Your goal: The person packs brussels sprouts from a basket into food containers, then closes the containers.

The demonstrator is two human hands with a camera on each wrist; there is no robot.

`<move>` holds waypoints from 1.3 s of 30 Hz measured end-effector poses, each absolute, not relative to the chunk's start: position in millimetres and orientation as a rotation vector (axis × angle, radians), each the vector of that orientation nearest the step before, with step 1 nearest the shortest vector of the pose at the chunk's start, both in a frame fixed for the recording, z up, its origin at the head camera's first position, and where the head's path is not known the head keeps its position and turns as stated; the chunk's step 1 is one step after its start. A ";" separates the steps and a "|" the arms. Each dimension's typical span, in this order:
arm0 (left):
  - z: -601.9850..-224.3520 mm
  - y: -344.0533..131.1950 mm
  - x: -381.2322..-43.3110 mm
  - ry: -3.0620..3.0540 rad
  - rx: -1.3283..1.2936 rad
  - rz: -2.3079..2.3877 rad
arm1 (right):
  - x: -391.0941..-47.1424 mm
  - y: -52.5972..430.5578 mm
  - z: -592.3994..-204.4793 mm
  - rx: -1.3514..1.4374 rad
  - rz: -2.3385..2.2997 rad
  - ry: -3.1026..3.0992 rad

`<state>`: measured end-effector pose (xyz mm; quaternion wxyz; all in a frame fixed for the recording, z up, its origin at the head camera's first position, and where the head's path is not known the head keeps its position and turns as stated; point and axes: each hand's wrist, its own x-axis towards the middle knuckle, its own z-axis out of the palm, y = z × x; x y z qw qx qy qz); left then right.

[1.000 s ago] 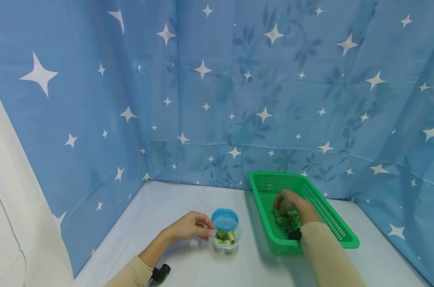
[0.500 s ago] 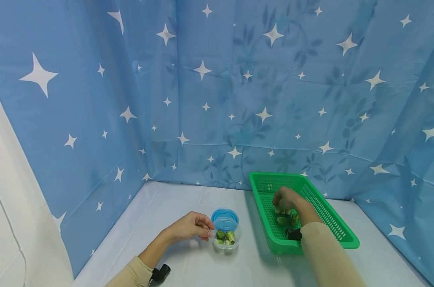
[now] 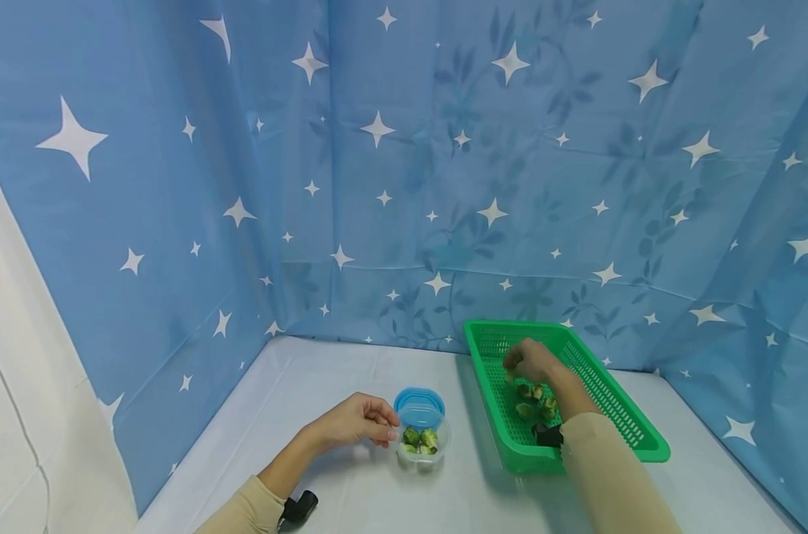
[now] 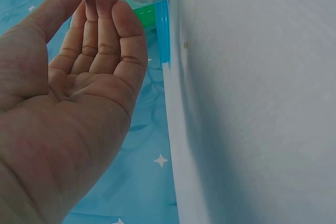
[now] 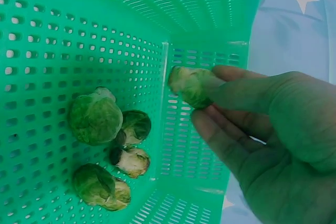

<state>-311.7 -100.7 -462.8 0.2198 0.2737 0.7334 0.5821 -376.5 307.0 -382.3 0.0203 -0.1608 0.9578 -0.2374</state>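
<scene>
My left hand (image 3: 353, 423) is at the left side of a small clear container (image 3: 422, 461), thumb and fingertips at its rim, lightly holding it. Several Brussels sprouts (image 3: 420, 439) lie inside, and its blue lid (image 3: 420, 400) stands folded back behind it. In the left wrist view the left hand's (image 4: 89, 77) fingers are long and only slightly bent. My right hand (image 3: 536, 362) is over the green basket (image 3: 507, 452). Between thumb and fingers it pinches one Brussels sprout (image 5: 191, 86), raised off the basket floor. Several loose Brussels sprouts (image 5: 96, 116) remain in the basket below.
A white table (image 3: 377, 504) bears both containers, the basket to the right of the clear one. Blue star-printed cloth (image 3: 404, 185) hangs behind and along both sides. Black wrist cameras (image 3: 300, 509) are strapped to the wrists.
My right hand has moved slightly up and away, towards the basket's far left, with a sprout in its fingers. More of the sprouts beneath it now show. My left hand has stayed still.
</scene>
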 end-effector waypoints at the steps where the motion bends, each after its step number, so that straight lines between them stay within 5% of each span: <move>1: -462.9 -100.8 -311.8 2.027 0.754 1.611 | -376.4 306.1 -381.0 -0.517 -0.750 2.972; 39: -462.3 -100.8 -313.1 2.031 0.742 1.609 | -336.0 195.9 -327.4 -0.914 -0.972 3.060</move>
